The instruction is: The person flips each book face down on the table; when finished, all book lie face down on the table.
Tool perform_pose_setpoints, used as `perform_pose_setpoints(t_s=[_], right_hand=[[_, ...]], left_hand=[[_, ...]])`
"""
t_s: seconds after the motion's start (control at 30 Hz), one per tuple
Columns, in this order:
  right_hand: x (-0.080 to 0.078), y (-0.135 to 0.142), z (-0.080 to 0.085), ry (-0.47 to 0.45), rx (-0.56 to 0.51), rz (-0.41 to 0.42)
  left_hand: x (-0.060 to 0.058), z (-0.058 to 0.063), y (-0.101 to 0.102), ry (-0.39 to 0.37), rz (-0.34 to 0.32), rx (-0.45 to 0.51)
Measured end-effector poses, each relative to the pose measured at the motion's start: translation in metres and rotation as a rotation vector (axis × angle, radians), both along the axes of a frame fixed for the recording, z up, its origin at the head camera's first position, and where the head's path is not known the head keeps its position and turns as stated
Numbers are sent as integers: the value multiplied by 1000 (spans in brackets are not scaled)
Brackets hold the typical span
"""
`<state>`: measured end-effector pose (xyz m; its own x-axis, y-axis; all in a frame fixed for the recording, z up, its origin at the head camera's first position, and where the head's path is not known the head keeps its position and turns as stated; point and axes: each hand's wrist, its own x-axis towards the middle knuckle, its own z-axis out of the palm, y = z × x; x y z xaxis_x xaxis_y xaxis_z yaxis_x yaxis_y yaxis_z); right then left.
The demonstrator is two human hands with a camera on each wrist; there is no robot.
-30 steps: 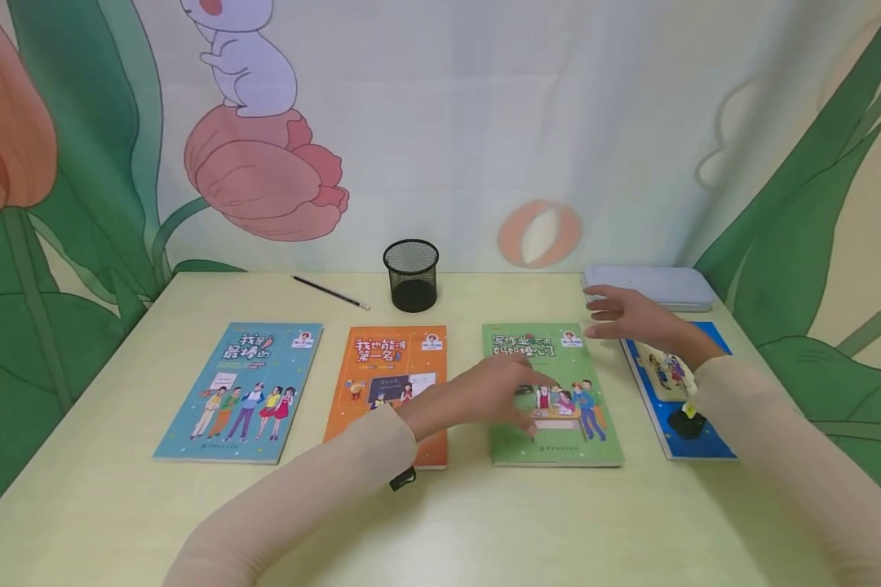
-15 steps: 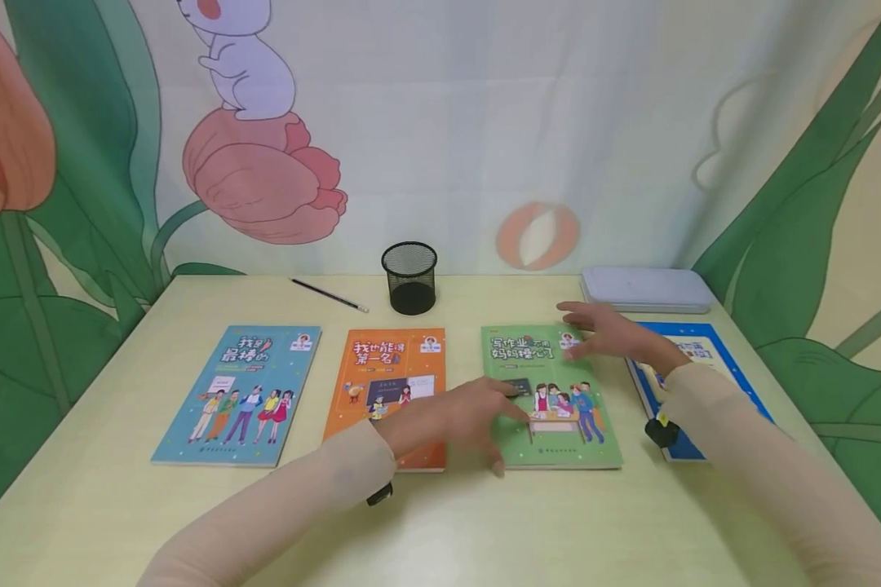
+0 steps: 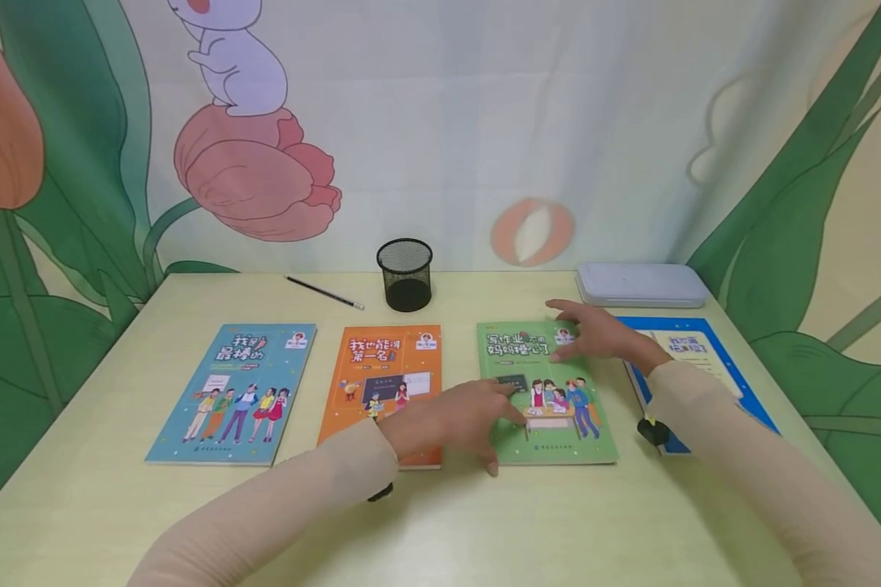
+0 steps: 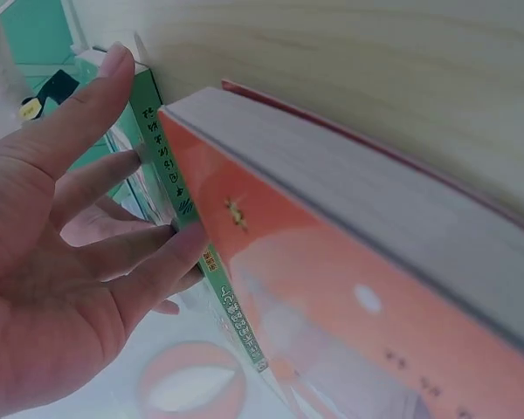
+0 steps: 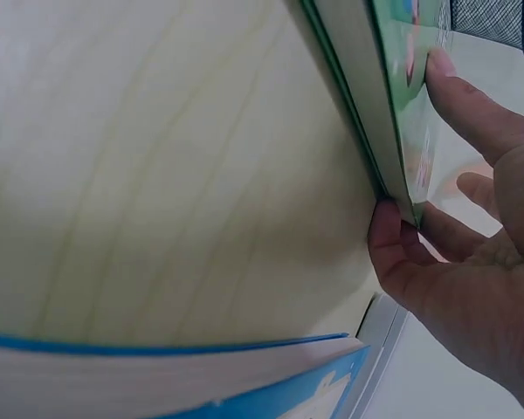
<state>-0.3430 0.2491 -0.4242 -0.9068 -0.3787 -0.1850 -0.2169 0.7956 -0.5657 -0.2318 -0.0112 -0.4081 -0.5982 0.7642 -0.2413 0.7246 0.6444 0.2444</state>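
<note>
Right of the frame's centre, a rectangular green paperback (image 3: 551, 403) lies on the pale wooden surface (image 3: 499, 530), left hand (image 3: 461, 417) and right hand (image 3: 598, 333) framing it, fingers apart, seemingly to steady both sides.

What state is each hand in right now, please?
Left hand: open, at the left edge of the green book.
Right hand: holding that book's far right corner.

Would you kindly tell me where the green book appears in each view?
Head: the green book, right of centre.
Left wrist: its spine, left of centre, partly behind the left hand.
Right wrist: its edge, upper right, in the right hand.
Shared landmark: the pale tabletop.
</note>
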Motion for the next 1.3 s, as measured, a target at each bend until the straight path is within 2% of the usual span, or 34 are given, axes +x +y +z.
perform_pose_setpoints(t_s=[0.23,0.47,0.67,0.83,1.07,1.3], right_hand=[[-5,-2,1,15,51,-18],[-8,2,4,-2,18,-61],[-10,9,6,-64,-52,-104],[-11,16,5,-99,-121,-102],[-9,25,1,-231,-256,-76],[-8,28,-1,-323,-395,-66]], left_hand=[[0,0,3,-4,10,-7],[1,0,6,-6,14,-19],[2,2,5,-12,26,-18],[2,4,3,-19,39,-20],[3,2,1,-17,37,-10],[3,2,-1,-33,49,4]])
